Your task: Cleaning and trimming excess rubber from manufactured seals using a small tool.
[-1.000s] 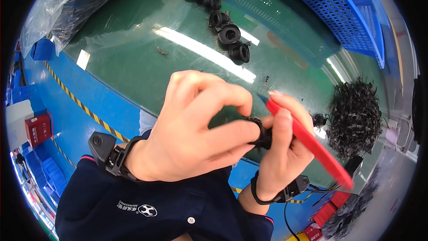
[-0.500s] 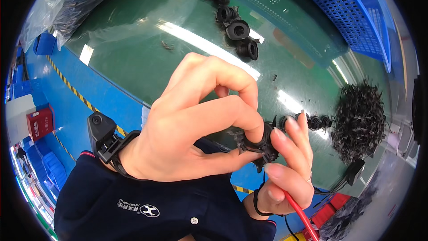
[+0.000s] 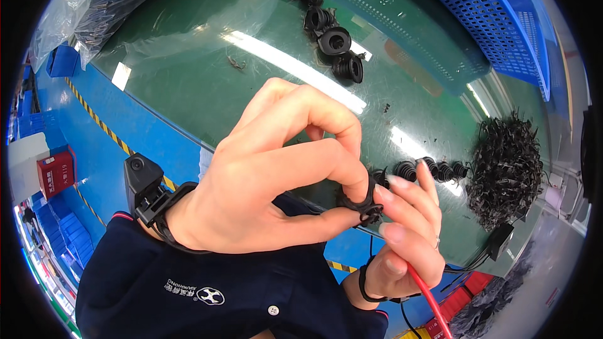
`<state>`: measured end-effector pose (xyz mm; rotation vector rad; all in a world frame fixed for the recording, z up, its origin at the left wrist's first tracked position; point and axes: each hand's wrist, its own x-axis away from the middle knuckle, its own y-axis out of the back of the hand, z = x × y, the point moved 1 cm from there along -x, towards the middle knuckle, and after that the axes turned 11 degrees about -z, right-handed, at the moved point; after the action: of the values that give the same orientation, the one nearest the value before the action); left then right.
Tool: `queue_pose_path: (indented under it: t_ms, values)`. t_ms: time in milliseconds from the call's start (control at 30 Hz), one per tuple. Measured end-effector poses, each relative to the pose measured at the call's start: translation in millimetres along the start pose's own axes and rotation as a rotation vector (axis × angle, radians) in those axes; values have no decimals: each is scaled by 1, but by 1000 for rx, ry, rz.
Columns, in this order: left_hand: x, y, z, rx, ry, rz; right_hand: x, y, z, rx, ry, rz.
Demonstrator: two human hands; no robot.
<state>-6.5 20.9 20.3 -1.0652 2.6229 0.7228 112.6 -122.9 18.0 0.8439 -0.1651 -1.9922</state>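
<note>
Swung toward five o'clock since the first frame, the red tool point(image 3: 429, 298) is held in the right hand point(image 3: 411, 248). At four o'clock from centre, the black part point(image 3: 372, 212) is pinched by the left hand point(image 3: 270, 169) and touched by right fingertips. Light, pliable rubber is judged likely, best gripped by its rim. Ribbed pieces point(image 3: 405, 171) are seen at two o'clock.

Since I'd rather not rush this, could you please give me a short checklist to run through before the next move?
1. Grip on the black part: ok, the left hand pinches it.
2. Hold on the red tool: ok, it is in the right hand.
3. Tool's working end clear of skin: cannot tell, it is hidden.
4. Whole part in view: not ok, partly covered.
5. Pile of black strips away from both hands: ok.
</note>
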Motion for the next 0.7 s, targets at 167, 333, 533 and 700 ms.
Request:
queue_pose_path:
  t_ms: [167, 333, 533, 700]
  values:
    - [2, -3, 2, -49, -45, -19, -3, -16, 23, 616, 145, -134]
    - [3, -1, 8, 77, -161, -132, -1, -13, -15, 214, -218, -621]
    - [4, -8, 18, 486, 139, -71, 10, -21, -8, -452, -340, -516]
    - [6, -12, 19, 945, 591, -101, 11, -17, -6, -508, -391, -294]
